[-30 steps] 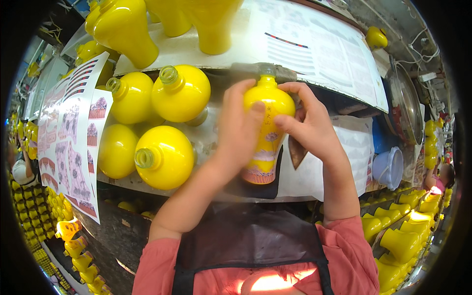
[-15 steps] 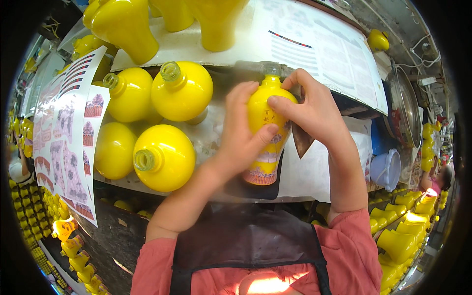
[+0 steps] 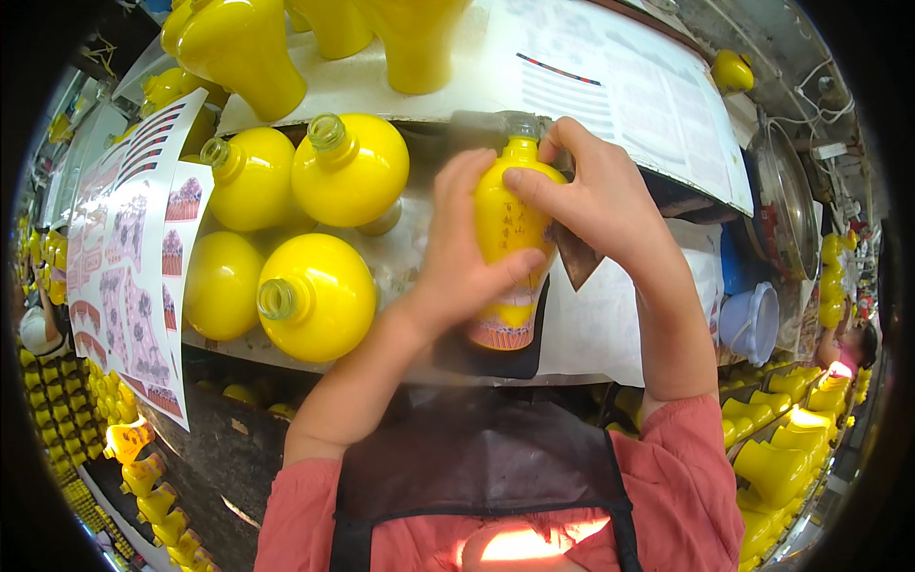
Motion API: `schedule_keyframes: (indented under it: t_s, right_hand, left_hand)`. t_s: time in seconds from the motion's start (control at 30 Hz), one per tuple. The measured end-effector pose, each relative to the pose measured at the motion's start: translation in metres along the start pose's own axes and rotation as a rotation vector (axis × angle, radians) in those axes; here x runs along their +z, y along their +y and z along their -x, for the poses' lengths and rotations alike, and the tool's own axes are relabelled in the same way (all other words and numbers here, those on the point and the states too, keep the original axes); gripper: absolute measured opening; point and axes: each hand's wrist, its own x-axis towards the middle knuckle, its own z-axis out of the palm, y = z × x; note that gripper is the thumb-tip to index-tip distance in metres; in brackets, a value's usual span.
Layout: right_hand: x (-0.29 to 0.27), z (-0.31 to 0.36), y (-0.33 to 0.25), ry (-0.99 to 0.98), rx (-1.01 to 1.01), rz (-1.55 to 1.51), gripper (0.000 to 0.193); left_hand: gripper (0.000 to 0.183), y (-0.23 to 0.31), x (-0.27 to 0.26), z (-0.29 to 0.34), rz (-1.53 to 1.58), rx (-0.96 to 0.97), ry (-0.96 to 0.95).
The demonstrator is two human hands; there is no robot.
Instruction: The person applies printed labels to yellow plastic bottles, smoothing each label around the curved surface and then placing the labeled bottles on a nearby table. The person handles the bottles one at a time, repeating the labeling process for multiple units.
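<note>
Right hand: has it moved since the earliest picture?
Yes. The right hand has shifted forward, away from the person, judged against the white board ahead.

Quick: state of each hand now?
Left hand: holding the yellow bottle, thumb across its front.
Right hand: holding the bottle's shoulder; pointed brown blade below it, grip on that unclear.

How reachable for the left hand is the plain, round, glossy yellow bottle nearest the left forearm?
Probably yes: nothing visible lies between the left hand and the plain bottle, though the hand would first have to leave the decorated yellow vase-shaped bottle.
</note>
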Motion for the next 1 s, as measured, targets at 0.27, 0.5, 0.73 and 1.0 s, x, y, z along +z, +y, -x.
schedule_keyframes:
  t_s: [0.27,0.5,0.73,1.0]
  right_hand:
    - [0.005,0.002,0.009,0.035,-0.039,-0.071,0.058]
    - [-0.02,0.016,0.007,0.06,0.06,-0.632,0.032]
    - [0.017,0.051,0.023,0.47,-0.851,0.233,0.034]
    - [0.044,0.088,0.014,0.153,-1.212,0.231,0.016]
  left_hand:
    - [0.114,0.003,-0.007,0.017,-0.054,-0.07,-0.12]
    - [0.125,0.013,-0.003,0.034,0.214,-0.397,-0.121]
    - [0.084,0.017,0.002,0.028,0.613,-0.368,0.036]
    - [0.074,0.044,-0.006,0.007,0.928,-0.452,0.064]
